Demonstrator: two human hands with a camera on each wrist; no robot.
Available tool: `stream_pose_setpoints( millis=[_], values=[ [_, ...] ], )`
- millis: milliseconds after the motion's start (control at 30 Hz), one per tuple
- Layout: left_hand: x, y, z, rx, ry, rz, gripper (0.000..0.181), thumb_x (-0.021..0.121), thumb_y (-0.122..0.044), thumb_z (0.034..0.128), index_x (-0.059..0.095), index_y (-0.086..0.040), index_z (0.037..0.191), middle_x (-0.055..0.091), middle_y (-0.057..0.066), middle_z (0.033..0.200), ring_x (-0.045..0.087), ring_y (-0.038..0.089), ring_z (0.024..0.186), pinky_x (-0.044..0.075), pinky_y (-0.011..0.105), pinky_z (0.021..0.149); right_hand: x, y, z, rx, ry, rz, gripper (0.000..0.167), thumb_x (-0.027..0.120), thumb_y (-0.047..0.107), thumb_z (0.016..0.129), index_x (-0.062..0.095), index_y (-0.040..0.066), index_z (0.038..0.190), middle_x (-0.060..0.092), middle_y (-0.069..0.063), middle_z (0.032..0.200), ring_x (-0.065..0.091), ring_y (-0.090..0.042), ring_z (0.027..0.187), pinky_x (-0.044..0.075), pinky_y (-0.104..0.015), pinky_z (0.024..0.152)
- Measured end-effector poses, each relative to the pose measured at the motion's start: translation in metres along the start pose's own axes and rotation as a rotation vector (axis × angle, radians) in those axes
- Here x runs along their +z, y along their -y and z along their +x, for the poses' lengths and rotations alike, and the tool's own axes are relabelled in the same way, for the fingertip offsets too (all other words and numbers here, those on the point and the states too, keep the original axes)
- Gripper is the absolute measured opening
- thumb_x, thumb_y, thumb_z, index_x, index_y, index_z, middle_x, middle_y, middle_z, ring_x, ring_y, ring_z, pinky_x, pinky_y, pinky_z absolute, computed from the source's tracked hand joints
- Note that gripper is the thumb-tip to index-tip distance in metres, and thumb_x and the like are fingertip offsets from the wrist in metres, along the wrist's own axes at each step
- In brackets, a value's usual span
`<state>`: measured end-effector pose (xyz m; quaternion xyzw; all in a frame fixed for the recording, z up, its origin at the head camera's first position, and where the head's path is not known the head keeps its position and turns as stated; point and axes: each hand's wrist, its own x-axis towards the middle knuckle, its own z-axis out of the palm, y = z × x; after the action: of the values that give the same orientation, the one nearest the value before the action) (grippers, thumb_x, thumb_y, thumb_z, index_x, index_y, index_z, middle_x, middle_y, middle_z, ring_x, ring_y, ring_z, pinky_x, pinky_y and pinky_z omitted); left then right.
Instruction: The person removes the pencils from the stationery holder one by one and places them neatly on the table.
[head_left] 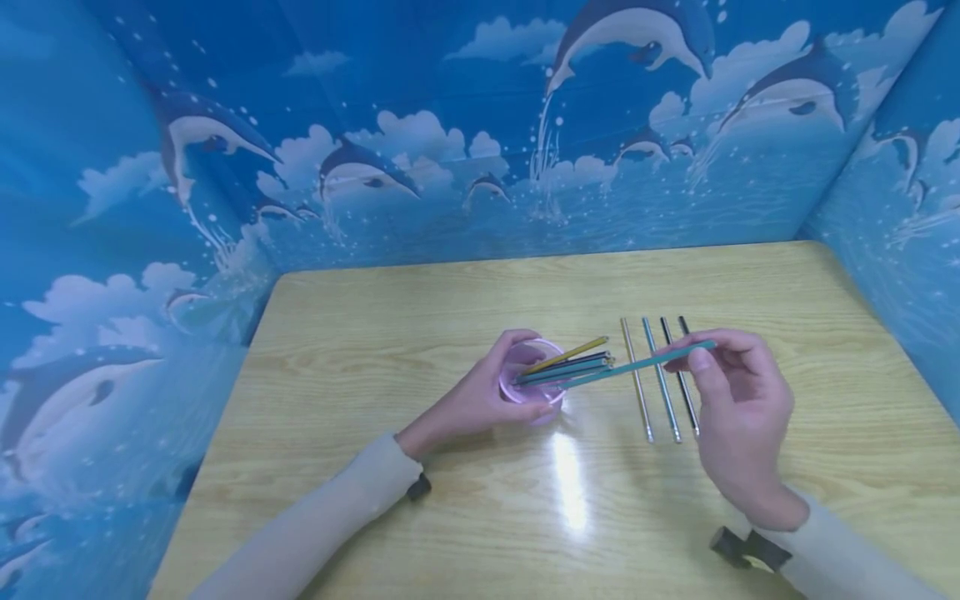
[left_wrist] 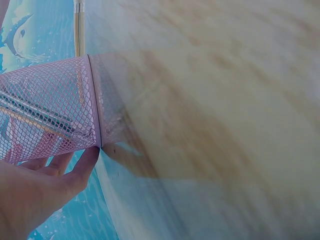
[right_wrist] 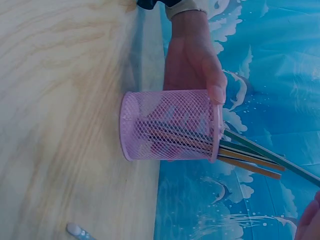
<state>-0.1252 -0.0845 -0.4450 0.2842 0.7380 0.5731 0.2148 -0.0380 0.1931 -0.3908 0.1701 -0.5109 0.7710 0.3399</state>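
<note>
My left hand (head_left: 491, 387) grips a pink mesh pencil cup (right_wrist: 170, 125) round its side, thumb near the rim. Several pencils (head_left: 566, 367) lean in the cup, their ends sticking out to the right in the head view. Between thumb and fingers my right hand (head_left: 742, 408) pinches a green pencil (head_left: 645, 363) by its far end. The pencil's other end is at the cup's mouth, beside the bundle. In the left wrist view the fingers of the left hand (left_wrist: 45, 185) are against the mesh cup (left_wrist: 50, 110), whose base is at the tabletop.
To the right of the cup, several pencils lie side by side on the wooden table (head_left: 360, 333): a light one (head_left: 637, 379), a blue one (head_left: 662, 379) and dark ones partly behind the right hand. A dolphin-print backdrop (head_left: 420, 167) stands round the table's back and sides.
</note>
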Motion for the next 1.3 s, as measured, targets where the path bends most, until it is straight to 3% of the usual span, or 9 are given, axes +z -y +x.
stream_pose_setpoints(
  millis=[167, 267, 400, 667, 833, 933, 1100, 1300],
  values=[
    [0.0, 0.001, 0.001, 0.008, -0.001, 0.011, 0.093, 0.094, -0.026, 0.0882, 0.038, -0.024, 0.162, 0.062, 0.0, 0.146, 0.061, 0.019, 0.135, 0.054, 0.04, 0.112, 0.003, 0.007, 0.008, 0.018, -0.055, 0.257, 0.018, 0.038, -0.026, 0.102, 0.048, -0.03, 0.116, 0.066, -0.032, 0.105, 0.073, -0.039, 0.093, 0.065, -0.039, 0.089],
    [0.0, 0.003, 0.001, 0.014, 0.004, -0.006, 0.091, 0.094, -0.023, 0.0882, 0.039, -0.029, 0.161, 0.062, 0.001, 0.147, 0.06, 0.02, 0.135, 0.054, 0.04, 0.111, 0.004, 0.011, 0.012, 0.005, -0.074, 0.331, 0.017, 0.037, -0.025, 0.104, 0.046, -0.029, 0.117, 0.063, -0.032, 0.104, 0.07, -0.039, 0.092, 0.065, -0.04, 0.089],
    [0.0, 0.003, 0.001, 0.024, 0.013, -0.042, 0.09, 0.093, -0.018, 0.0888, 0.039, -0.031, 0.159, 0.061, 0.003, 0.148, 0.06, 0.022, 0.136, 0.057, 0.039, 0.108, 0.002, 0.015, 0.018, -0.004, -0.063, 0.32, 0.016, 0.039, -0.024, 0.104, 0.045, -0.028, 0.118, 0.062, -0.03, 0.103, 0.068, -0.037, 0.092, 0.065, -0.036, 0.083],
    [0.0, 0.004, 0.002, 0.024, 0.007, -0.037, 0.091, 0.094, -0.017, 0.0878, 0.04, -0.033, 0.159, 0.062, 0.002, 0.147, 0.061, 0.021, 0.135, 0.056, 0.038, 0.109, -0.012, 0.016, 0.029, 0.027, -0.06, 0.263, 0.02, 0.041, -0.022, 0.106, 0.045, -0.029, 0.124, 0.06, -0.028, 0.103, 0.066, -0.034, 0.091, 0.066, -0.038, 0.082],
    [0.0, 0.003, 0.002, 0.026, 0.006, -0.042, 0.091, 0.094, -0.017, 0.0876, 0.04, -0.033, 0.159, 0.061, 0.004, 0.147, 0.061, 0.022, 0.135, 0.057, 0.039, 0.108, -0.03, 0.014, 0.036, 0.094, -0.049, 0.137, 0.026, 0.045, -0.021, 0.106, 0.048, -0.029, 0.13, 0.06, -0.026, 0.104, 0.064, -0.032, 0.09, 0.065, -0.032, 0.077],
    [0.0, 0.002, 0.001, 0.023, 0.009, -0.044, 0.091, 0.094, -0.017, 0.088, 0.039, -0.033, 0.159, 0.061, 0.004, 0.147, 0.061, 0.022, 0.135, 0.057, 0.039, 0.108, -0.042, 0.016, 0.041, 0.195, -0.027, 0.026, 0.029, 0.051, -0.018, 0.106, 0.052, -0.028, 0.133, 0.065, -0.023, 0.102, 0.067, -0.028, 0.09, 0.065, -0.029, 0.076],
    [0.0, 0.001, 0.001, 0.024, 0.009, -0.042, 0.091, 0.093, -0.018, 0.0886, 0.039, -0.029, 0.16, 0.061, 0.005, 0.148, 0.061, 0.022, 0.136, 0.056, 0.038, 0.109, -0.057, 0.016, 0.048, 0.4, -0.011, -0.164, 0.03, 0.065, -0.008, 0.105, 0.063, -0.018, 0.133, 0.074, -0.015, 0.102, 0.072, -0.019, 0.087, 0.064, -0.023, 0.072],
    [0.0, 0.002, 0.001, 0.024, 0.003, -0.029, 0.091, 0.094, -0.019, 0.0883, 0.039, -0.026, 0.161, 0.062, 0.005, 0.146, 0.061, 0.02, 0.134, 0.056, 0.038, 0.109, -0.076, 0.007, 0.055, 0.51, 0.023, -0.349, 0.031, 0.073, 0.004, 0.105, 0.069, -0.006, 0.134, 0.078, -0.008, 0.106, 0.072, -0.015, 0.09, 0.062, -0.02, 0.07]
  ],
)
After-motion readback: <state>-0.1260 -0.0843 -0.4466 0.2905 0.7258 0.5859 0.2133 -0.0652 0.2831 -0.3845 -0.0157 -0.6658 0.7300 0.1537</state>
